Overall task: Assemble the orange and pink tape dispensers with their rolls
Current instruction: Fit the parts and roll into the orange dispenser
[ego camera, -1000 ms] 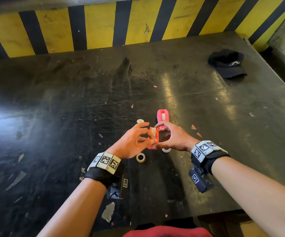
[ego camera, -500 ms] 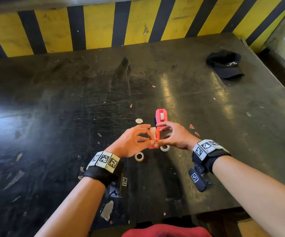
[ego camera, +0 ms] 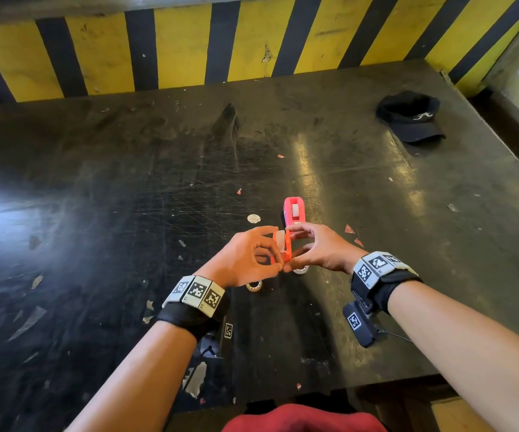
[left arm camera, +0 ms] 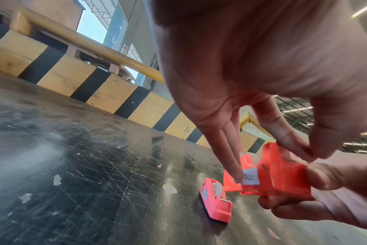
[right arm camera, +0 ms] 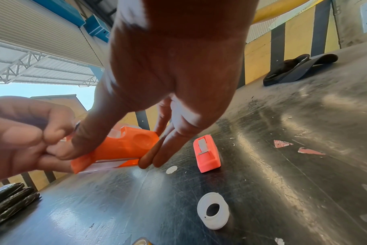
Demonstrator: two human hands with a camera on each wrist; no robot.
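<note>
Both hands hold the orange tape dispenser [ego camera: 284,248] just above the black table, with a clear roll seated in it. My left hand [ego camera: 266,258] pinches its near top edge between thumb and forefinger [left arm camera: 293,145], and the other fingers lie straight on the labelled side. My right hand [ego camera: 301,249] grips it from the other side, thumb at the near end and fingers [right arm camera: 155,157] at the far end. The pink dispenser [ego camera: 295,212] stands on the table just beyond, also with a roll in it.
A white plastic ring [right arm camera: 213,210] lies under my right hand and a tape roll [ego camera: 254,285] under my left. A white disc [ego camera: 253,218] lies left of the pink dispenser. A black cap [ego camera: 409,118] lies far right. A yellow-black striped wall [ego camera: 189,48] backs the table.
Both hands stay on the orange dispenser, and my left fingers have shifted slightly along it. Nothing on the table has moved.
</note>
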